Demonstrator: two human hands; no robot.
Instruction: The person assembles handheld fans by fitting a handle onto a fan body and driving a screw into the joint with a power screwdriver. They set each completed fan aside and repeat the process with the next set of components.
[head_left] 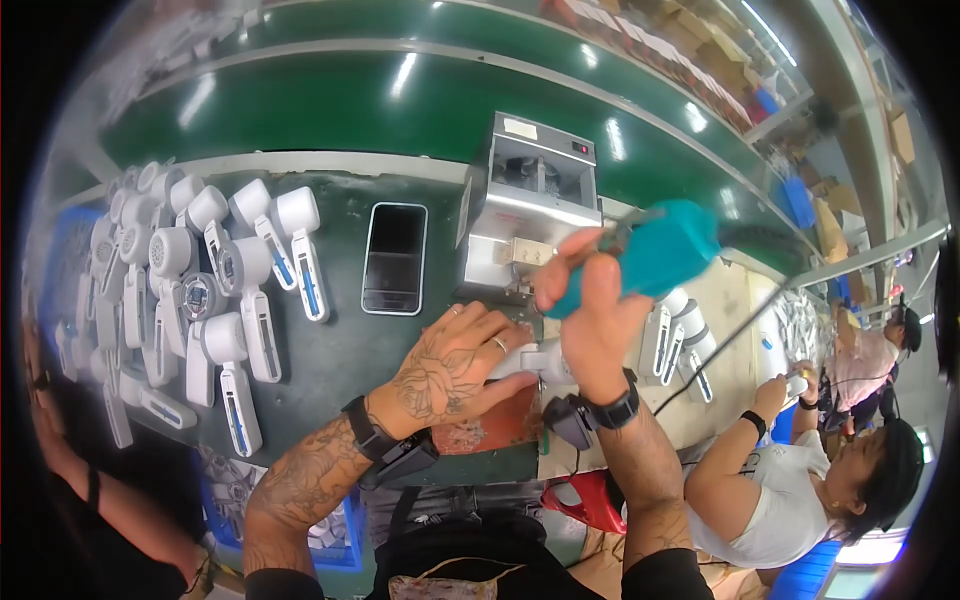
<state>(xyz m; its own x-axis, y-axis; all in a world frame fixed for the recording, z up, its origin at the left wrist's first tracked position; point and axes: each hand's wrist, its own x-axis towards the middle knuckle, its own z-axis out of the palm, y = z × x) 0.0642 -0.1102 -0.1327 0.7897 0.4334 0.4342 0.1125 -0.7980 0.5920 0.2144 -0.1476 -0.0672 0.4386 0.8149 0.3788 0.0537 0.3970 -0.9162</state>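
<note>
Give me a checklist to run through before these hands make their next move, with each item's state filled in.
1. White piece steadied by the left hand: ok, thumb and fingers are around it.
2. Teal power tool gripped by the right hand: ok.
3. Tool's tip lined up with the piece: cannot tell, the tip is not clearly visible.
4. Phone out from under both hands: ok, it lies on the table beyond the left hand.
5. Tool clear of the grey machine: cannot tell, they overlap in this single view.
</note>
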